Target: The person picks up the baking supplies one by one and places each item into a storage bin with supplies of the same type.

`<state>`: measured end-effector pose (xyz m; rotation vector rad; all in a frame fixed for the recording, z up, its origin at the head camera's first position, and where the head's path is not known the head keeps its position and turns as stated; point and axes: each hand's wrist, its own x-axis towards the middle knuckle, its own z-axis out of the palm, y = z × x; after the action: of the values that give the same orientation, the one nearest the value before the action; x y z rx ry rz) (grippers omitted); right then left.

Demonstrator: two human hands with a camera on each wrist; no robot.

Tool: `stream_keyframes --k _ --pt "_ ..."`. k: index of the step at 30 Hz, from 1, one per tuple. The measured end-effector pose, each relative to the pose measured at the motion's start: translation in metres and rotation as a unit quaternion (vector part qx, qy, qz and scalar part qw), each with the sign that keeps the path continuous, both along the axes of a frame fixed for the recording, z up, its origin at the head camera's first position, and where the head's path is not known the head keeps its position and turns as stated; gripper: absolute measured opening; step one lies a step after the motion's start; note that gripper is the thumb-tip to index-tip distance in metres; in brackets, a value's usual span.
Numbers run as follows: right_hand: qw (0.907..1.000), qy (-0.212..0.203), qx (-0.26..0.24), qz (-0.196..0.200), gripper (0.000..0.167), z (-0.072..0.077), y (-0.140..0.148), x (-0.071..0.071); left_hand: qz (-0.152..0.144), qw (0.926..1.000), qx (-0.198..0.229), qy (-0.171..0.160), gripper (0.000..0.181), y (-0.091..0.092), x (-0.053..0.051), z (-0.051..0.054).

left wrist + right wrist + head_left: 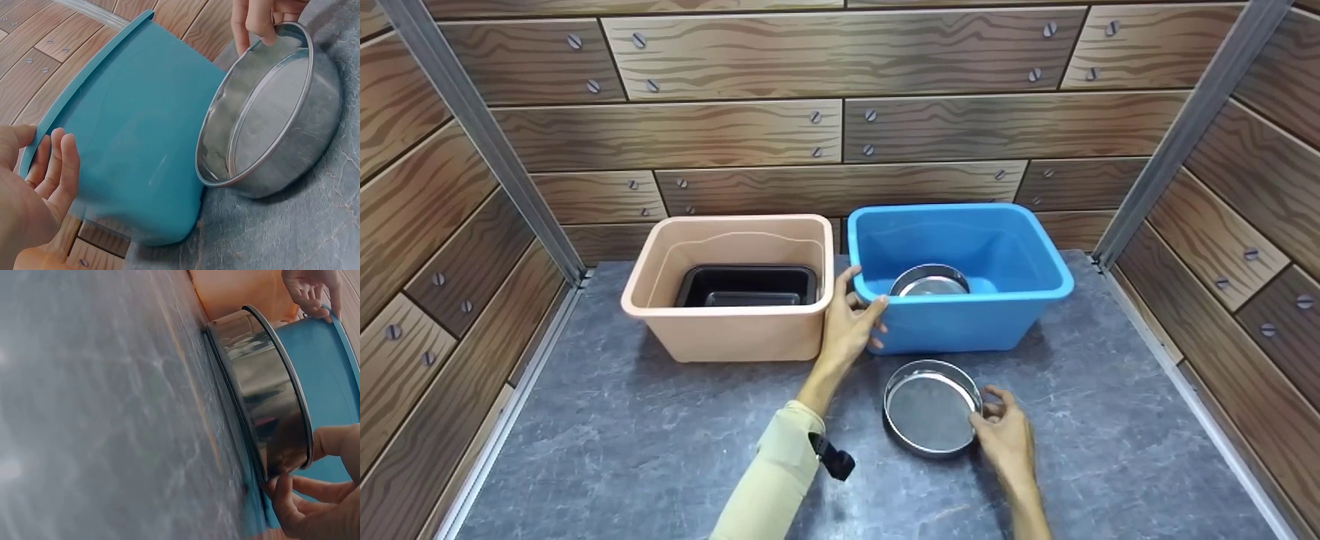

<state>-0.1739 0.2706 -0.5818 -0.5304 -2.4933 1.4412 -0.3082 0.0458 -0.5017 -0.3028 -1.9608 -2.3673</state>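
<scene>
A round metal cake tin (934,412) sits low at the table surface in front of the blue bin (960,322). My right hand (1006,435) pinches its right side, thumb at the rim and fingers along the outer wall, as the right wrist view also shows. With my left hand (849,322) I grip the rim at the bin's front left corner, thumb on one side and fingers on the other. Inside that bin rests a second round tin (930,285), its lower part hidden by the front wall.
Left of the blue bin stands a peach bin (735,334) holding a black rectangular pan (746,277). Both bins rest on a grey marbled table (660,450). Wood-patterned walls (840,60) enclose the back and sides.
</scene>
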Motion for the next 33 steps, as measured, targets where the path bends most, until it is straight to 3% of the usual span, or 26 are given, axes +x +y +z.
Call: stream_keyframes --k 6,19,33 --pt "0.9992 0.014 0.038 -0.004 0.062 0.0008 -0.0010 -0.0013 0.000 1.0000 0.000 0.006 0.068 0.0000 -0.0018 -0.0016" --pt "0.9922 -0.005 0.115 0.050 0.029 -0.0061 0.0018 -0.0012 -0.004 1.0000 -0.006 0.005 0.068 -0.0009 -0.0004 -0.0009" --pt "0.9951 0.015 0.098 0.000 0.024 0.0009 -0.0005 0.0003 -0.005 1.0000 -0.004 0.001 0.068 -0.0009 0.0014 -0.0002"
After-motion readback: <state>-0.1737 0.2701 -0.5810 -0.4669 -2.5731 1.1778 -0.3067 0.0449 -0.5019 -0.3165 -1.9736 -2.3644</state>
